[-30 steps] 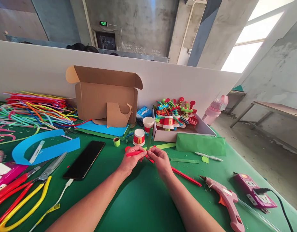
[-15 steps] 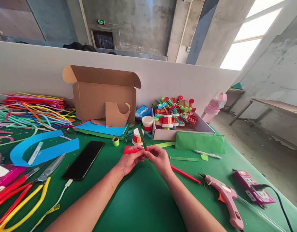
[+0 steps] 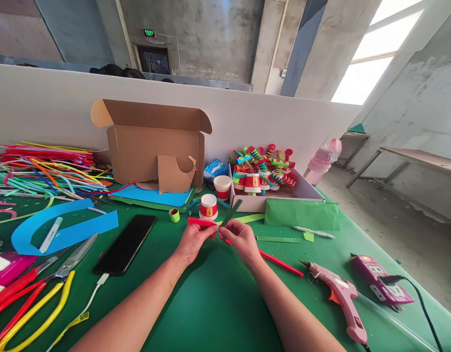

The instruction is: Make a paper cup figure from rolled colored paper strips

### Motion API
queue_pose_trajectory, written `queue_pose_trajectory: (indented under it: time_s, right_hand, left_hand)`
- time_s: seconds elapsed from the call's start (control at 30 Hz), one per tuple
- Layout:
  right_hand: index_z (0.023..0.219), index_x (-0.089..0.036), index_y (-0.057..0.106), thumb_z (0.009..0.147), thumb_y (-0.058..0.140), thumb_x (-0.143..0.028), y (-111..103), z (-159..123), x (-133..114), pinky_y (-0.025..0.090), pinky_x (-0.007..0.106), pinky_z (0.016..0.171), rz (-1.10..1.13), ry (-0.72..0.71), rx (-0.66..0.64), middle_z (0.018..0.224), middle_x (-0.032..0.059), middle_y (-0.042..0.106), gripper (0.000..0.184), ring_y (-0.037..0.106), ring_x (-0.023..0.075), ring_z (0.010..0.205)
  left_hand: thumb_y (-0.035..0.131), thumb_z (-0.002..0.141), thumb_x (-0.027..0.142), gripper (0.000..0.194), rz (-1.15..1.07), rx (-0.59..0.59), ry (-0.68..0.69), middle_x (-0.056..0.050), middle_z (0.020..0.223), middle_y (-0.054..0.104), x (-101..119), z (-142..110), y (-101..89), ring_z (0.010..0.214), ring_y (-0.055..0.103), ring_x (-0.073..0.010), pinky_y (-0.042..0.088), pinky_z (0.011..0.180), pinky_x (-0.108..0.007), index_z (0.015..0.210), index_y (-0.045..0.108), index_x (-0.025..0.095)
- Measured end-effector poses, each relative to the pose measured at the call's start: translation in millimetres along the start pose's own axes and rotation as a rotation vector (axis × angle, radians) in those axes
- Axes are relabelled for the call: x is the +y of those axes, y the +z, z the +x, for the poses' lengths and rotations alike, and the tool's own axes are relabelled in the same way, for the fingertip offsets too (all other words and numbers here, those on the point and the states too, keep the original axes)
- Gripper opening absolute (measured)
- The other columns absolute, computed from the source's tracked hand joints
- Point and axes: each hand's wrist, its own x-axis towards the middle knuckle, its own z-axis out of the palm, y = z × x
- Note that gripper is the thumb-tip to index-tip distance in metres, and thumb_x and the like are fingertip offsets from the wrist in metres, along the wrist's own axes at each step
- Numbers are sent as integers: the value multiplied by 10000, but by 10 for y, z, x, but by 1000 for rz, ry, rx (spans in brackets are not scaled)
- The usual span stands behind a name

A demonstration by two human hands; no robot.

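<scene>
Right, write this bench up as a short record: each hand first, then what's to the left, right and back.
Left hand: pinching a red strip
Right hand: pinching a green strip
Hand spacing: fingertips close together
Left side: phone, scissors
Right side: glue gun, pen
Back: open brown box, white box holding colourful figures
Worktop: green
</scene>
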Motion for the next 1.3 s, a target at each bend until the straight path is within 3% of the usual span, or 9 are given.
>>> queue_pose_trajectory:
  time_s: [0.13, 0.33, 0.47, 0.73, 1.0, 1.3]
  right_hand:
    - [568, -186, 609, 527, 866, -472, 33, -13, 24, 488, 291, 585, 96, 122, 32, 548, 25, 684, 386, 624, 161, 529]
    - [620, -169, 705, 470, 898, -472, 91, -53, -3, 551, 310, 685, 296, 172, 66, 590, 25, 704, 389, 653, 157, 581]
    - [635, -162, 728, 505, 883, -486, 90, -42, 7, 550, 301, 661, 234, 164, 15, 607, 41, 711, 382, 645, 151, 563]
    - [623, -162, 663, 510, 878, -498, 83, -19, 54, 540, 290, 611, 185, 144, 78, 581, 37, 697, 414, 641, 153, 527]
    - [741, -178, 753, 567, 843, -494, 89, -20, 76, 569, 349, 683, 108, 60, 61, 647, 44, 727, 372, 685, 206, 641]
    - [671, -198, 741, 569, 819, -468, 43, 1, 104, 571, 359, 663, 42, 39, 88, 631, 32, 715, 299, 665, 203, 611]
  left_hand:
    - [861, 547, 457, 353, 3, 39, 28, 9, 616, 632, -12, 2, 11, 569, 496, -108, 429, 574, -253, 649, 698, 161]
    - [847, 573, 447, 335, 18, 24, 63, -7, 704, 675, 13, -10, 35, 692, 569, -141, 477, 678, -263, 683, 702, 165]
    - [844, 564, 445, 342, 11, 57, 45, -2, 706, 664, 14, 9, 16, 671, 561, -135, 471, 666, -263, 685, 687, 167]
    - [840, 568, 441, 372, 16, 21, 15, -31, 779, 695, 27, -3, 31, 689, 551, -141, 451, 642, -259, 788, 736, 159]
    - [825, 554, 434, 317, 51, 35, 39, 2, 652, 632, 22, -1, 33, 617, 501, -120, 429, 600, -247, 647, 691, 163]
    - [778, 603, 414, 263, 174, 33, 87, 14, 573, 586, -64, 32, -12, 560, 455, -117, 368, 541, -246, 636, 682, 171]
